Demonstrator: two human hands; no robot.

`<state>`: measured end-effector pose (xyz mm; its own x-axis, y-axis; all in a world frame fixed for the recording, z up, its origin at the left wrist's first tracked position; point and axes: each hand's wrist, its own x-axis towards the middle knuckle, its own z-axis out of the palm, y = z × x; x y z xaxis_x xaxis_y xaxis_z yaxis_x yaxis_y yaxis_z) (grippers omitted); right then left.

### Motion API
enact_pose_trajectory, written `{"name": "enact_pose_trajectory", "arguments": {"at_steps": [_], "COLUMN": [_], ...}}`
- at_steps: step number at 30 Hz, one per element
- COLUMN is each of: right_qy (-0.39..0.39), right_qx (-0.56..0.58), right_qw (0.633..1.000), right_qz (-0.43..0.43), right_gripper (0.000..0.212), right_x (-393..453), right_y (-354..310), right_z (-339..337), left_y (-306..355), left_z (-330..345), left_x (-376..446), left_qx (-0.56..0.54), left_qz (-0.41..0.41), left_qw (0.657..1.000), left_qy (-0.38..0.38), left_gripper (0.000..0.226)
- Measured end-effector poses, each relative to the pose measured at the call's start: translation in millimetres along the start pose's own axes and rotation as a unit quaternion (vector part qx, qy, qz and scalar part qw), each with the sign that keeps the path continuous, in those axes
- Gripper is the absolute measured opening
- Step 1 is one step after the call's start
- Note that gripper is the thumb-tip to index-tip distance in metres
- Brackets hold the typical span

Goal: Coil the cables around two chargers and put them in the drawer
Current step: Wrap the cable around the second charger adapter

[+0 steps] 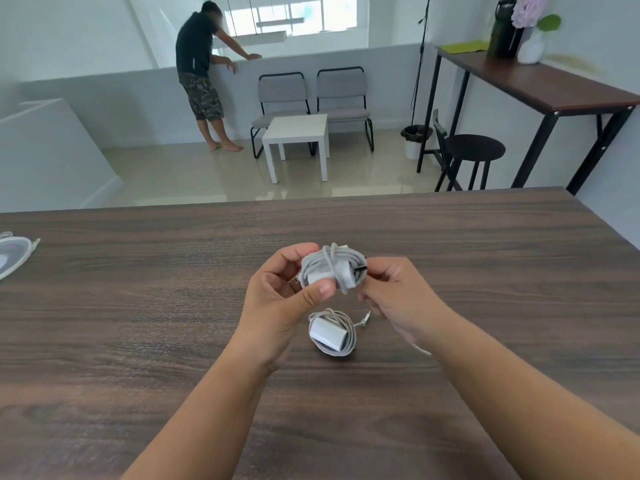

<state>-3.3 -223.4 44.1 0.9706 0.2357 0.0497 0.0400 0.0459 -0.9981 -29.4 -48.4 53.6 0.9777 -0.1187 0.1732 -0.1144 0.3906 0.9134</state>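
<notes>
**Above the desk: second charger nearly wrapped, drawer yet to come**

Over the dark wood-grain desk (138, 306), both hands are up and working on one bundle. The left hand (277, 299) cradles a white block charger wound in grey cable (329, 268), thumb pressed across its front face, fingers curled behind it. The right hand (391, 296) is tight against the bundle's right side, fingers curled in and pinching at the cable's dark-tipped end; exactly which fingers hold it I cannot tell. That looks like the tuck-in, the last turn of the wrap.

Below that raised bundle, resting on the desk between the two wrists, sits the other white charger with its grey cable looped around it (332, 336), its connector tip poking out to the right. By the look of it, that one is done and parked.

So my read: coiling is all but finished. What remains is securing this loose end, then carrying both bundles to the drawer, and no drawer is in view.
</notes>
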Motion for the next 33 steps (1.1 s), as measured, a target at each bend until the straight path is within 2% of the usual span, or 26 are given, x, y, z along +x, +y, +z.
{"name": "enact_pose_trajectory", "arguments": {"at_steps": [2, 5, 8, 10, 14, 18, 20, 21, 24, 29, 33], "right_qy": [0.006, -0.011, -0.058, -0.064, -0.079, -0.140, -0.158, -0.160, -0.174, -0.174, -0.113], "right_qx": [-0.146, -0.349, -0.451, -0.488, -0.541, -0.553, -0.520, -0.483, -0.338, -0.143, 0.001], "right_qw": [0.988, 0.929, 0.874, 0.851, 0.807, 0.788, 0.807, 0.832, 0.913, 0.970, 0.992], "right_qz": [-0.047, -0.121, -0.170, -0.182, -0.223, -0.233, -0.233, -0.220, -0.148, -0.095, -0.058], "right_gripper": [0.012, 0.014, 0.022, 0.024, 0.022, 0.012, 0.010, 0.008, 0.003, 0.012, 0.015], "right_x": [-7.1, -18.0, -25.4, -25.3, -18.9, -9.5, -2.4, 1.3, 8.1, 7.8, 4.0], "right_y": [5.1, 3.2, -8.7, -21.2, -48.2, -63.4, -65.3, -65.0, -62.6, -48.8, -26.6], "right_z": [2.3, 4.1, 4.0, -1.0, -17.8, -24.7, -25.4, -26.8, -31.8, -28.8, -20.8], "left_y": [-4.1, -8.3, -8.8, -9.2, -8.1, -4.1, 0.8, 4.2, 14.3, 17.5, 10.1], "left_z": [3.8, 6.7, 0.7, -2.1, -5.4, -9.4, -8.1, -7.9, -7.0, -1.8, 1.5], "left_x": [2.2, 3.3, 4.2, 2.2, -1.5, -2.0, -2.2, -1.7, -3.3, -8.5, -8.7], "left_qx": [0.000, 0.029, 0.147, 0.232, 0.324, 0.438, 0.447, 0.445, 0.379, 0.258, 0.138], "left_qz": [0.006, 0.012, 0.031, 0.038, 0.077, 0.146, 0.157, 0.156, 0.111, 0.057, 0.043], "left_qw": [0.998, 0.990, 0.975, 0.963, 0.941, 0.887, 0.877, 0.877, 0.913, 0.958, 0.986], "left_qy": [0.056, 0.135, 0.162, 0.132, 0.063, -0.031, -0.075, -0.091, -0.101, -0.110, -0.078], "left_gripper": [0.052, 0.049, 0.052, 0.054, 0.055, 0.054, 0.053, 0.053, 0.053, 0.050, 0.056]}}
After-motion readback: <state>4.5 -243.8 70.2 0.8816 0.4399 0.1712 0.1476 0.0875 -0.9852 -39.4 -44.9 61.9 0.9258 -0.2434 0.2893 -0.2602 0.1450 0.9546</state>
